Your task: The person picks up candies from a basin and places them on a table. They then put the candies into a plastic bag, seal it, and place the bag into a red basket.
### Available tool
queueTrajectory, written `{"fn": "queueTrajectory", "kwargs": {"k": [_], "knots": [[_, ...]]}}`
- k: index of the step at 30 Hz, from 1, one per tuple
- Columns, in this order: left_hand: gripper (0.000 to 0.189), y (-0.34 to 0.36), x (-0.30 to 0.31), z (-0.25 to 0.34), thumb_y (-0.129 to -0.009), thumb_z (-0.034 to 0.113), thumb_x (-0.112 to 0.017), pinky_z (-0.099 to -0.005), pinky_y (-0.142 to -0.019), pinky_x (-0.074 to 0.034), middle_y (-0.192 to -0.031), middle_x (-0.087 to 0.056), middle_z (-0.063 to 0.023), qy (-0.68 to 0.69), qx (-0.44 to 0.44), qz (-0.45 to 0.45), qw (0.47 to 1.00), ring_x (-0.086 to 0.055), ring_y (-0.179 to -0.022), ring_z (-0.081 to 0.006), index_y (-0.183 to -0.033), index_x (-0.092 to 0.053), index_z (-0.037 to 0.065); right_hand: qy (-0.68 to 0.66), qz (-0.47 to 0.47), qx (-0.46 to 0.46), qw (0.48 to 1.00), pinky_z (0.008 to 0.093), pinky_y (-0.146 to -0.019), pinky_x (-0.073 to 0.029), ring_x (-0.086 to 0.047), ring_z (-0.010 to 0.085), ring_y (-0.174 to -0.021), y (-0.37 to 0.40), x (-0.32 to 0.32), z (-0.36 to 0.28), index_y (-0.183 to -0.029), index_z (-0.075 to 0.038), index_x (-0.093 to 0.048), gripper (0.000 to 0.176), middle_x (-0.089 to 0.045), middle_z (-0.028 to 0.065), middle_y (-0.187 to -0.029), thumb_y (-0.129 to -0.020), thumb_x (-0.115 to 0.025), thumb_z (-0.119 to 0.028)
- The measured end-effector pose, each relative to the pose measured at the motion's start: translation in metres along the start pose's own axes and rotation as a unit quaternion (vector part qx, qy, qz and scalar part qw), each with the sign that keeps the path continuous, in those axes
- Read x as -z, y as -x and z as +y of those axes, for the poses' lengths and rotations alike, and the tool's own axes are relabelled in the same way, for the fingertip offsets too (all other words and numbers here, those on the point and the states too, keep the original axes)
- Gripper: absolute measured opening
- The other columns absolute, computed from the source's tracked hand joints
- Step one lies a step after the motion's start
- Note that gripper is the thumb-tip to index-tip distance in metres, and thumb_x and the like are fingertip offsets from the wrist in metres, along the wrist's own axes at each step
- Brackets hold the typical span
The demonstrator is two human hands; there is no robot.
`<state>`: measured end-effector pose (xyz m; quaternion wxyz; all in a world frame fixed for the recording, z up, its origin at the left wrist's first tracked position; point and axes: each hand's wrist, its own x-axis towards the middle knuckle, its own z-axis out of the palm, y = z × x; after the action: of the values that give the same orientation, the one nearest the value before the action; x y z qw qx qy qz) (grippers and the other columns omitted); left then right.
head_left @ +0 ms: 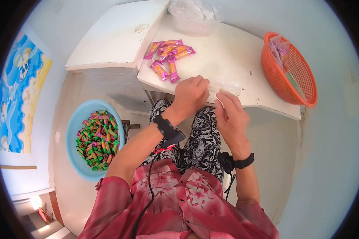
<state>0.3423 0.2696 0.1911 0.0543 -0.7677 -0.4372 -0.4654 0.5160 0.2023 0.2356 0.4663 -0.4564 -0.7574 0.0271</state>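
A clear plastic bag (228, 87) lies nearly flat at the front edge of the white table, between and just beyond my two hands. My left hand (190, 95) is closed, its fingers curled at the bag's left side. On the other side my right hand (232, 115) pinches the bag's near edge between thumb and fingers; the exact grip is partly hidden. Several purple-and-orange wrapped snack bars (166, 54) lie in a loose pile on the table, beyond and to the left of my left hand.
An orange plastic basket (269, 65) with packed bags inside leans at the table's right end. At the back stands a clear plastic container (193, 26) with bags on top. Down on the left, a blue basin (72, 137) holds many green and purple wrapped snacks. A white cabinet (111, 36) adjoins the table.
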Motion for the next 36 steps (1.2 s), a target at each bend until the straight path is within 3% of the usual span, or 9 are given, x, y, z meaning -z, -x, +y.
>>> {"fn": "queueTrajectory", "kwargs": {"k": [3,10,12,20,25,30,32,35,36], "knots": [[0.021,0.0,-0.001,-0.005,-0.082,0.005,-0.075,-0.0443,-0.064,-0.054,-0.084,-0.065,-0.0094,0.002,0.026,-0.019,0.999,-0.069,-0.077,-0.0324,-0.101,-0.066,0.008,-0.008,-0.126,-0.014,0.992,0.0373,-0.062,-0.058,-0.075,0.028,-0.073,-0.021,0.016,-0.032,-0.115,-0.006,-0.077,0.02,-0.079,0.0102,-0.113,-0.096,-0.078,-0.006],[0.022,-0.001,-0.003,-0.004,-0.089,0.017,-0.073,-0.0453,-0.066,-0.056,-0.096,-0.072,-0.0106,0.031,0.043,-0.042,0.998,-0.073,-0.085,-0.0343,-0.108,-0.068,0.007,-0.002,-0.005,0.039,0.999,0.0382,-0.067,-0.056,-0.069,0.0269,-0.074,-0.058,-0.003,-0.048,-0.104,-0.007,-0.076,0.012,-0.075,0.0068,-0.094,-0.092,-0.079,-0.008],[0.029,-0.004,0.002,-0.002,-0.093,0.023,-0.071,-0.0459,-0.075,-0.058,-0.108,-0.073,-0.0124,0.035,0.036,-0.082,0.995,-0.073,-0.095,-0.0339,-0.116,-0.068,0.006,0.088,0.008,0.14,0.986,0.0384,-0.07,-0.054,-0.066,0.0255,-0.077,-0.081,-0.019,-0.051,-0.103,-0.01,-0.077,0.013,-0.075,0.0043,-0.092,-0.09,-0.079,-0.009],[0.048,0.018,-0.032,-0.023,-0.103,0.033,-0.065,-0.0454,-0.109,-0.05,-0.145,-0.063,-0.0142,0.047,0.036,-0.024,0.998,-0.06,-0.135,-0.0284,-0.144,-0.058,0.009,0.173,-0.218,0.101,0.955,0.0472,-0.078,-0.053,-0.072,0.0347,-0.09,-0.109,-0.095,-0.037,-0.098,-0.007,-0.068,0.021,-0.074,0.0121,-0.087,-0.083,-0.078,-0.018],[0.057,0.034,-0.051,-0.041,-0.107,0.033,-0.06,-0.0424,-0.122,-0.039,-0.157,-0.053,-0.0118,0.378,0.205,-0.166,0.887,-0.047,-0.149,-0.0255,-0.158,-0.047,0.011,0.136,-0.273,0.061,0.95,0.052,-0.076,-0.053,-0.073,0.0364,-0.091,-0.116,-0.114,-0.024,-0.106,-0.007,-0.067,0.028,-0.075,0.013,-0.089,-0.084,-0.078,-0.021],[0.047,0.025,-0.04,-0.039,-0.102,0.028,-0.065,-0.0431,-0.101,-0.054,-0.144,-0.066,-0.0123,0.048,0.049,-0.142,0.988,-0.066,-0.126,-0.0295,-0.145,-0.058,0.011,0.115,-0.244,0.0,0.963,0.05,-0.076,-0.056,-0.075,0.0363,-0.09,-0.121,-0.115,-0.019,-0.111,-0.006,-0.068,0.029,-0.077,0.0131,-0.094,-0.085,-0.076,-0.017],[0.044,-0.01,0.006,-0.009,-0.097,0.021,-0.07,-0.045,-0.086,-0.06,-0.134,-0.072,-0.0146,0.015,0.128,-0.264,0.956,-0.074,-0.109,-0.034,-0.139,-0.063,0.01,0.066,-0.199,-0.026,0.977,0.0461,-0.077,-0.057,-0.076,0.0331,-0.089,-0.118,-0.101,-0.016,-0.111,-0.006,-0.07,0.028,-0.078,0.0124,-0.095,-0.086,-0.077,-0.015],[0.038,0.001,-0.006,-0.013,-0.089,0.011,-0.073,-0.0489,-0.068,-0.059,-0.111,-0.075,-0.0159,0.062,0.042,-0.047,0.996,-0.075,-0.087,-0.0406,-0.126,-0.068,0.009,-0.036,-0.117,-0.063,0.99,0.0392,-0.075,-0.056,-0.075,0.0249,-0.086,-0.108,-0.058,-0.023,-0.113,-0.005,-0.075,0.025,-0.077,0.0102,-0.095,-0.089,-0.079,-0.012],[0.036,0.0,-0.005,-0.011,-0.088,0.009,-0.073,-0.0493,-0.069,-0.059,-0.109,-0.074,-0.0163,0.056,0.063,-0.05,0.995,-0.074,-0.087,-0.0406,-0.123,-0.067,0.008,-0.103,-0.087,-0.079,0.988,0.0379,-0.072,-0.055,-0.073,0.0227,-0.084,-0.1,-0.04,-0.023,-0.114,-0.004,-0.076,0.024,-0.076,0.0103,-0.095,-0.09,-0.079,-0.01]]}}
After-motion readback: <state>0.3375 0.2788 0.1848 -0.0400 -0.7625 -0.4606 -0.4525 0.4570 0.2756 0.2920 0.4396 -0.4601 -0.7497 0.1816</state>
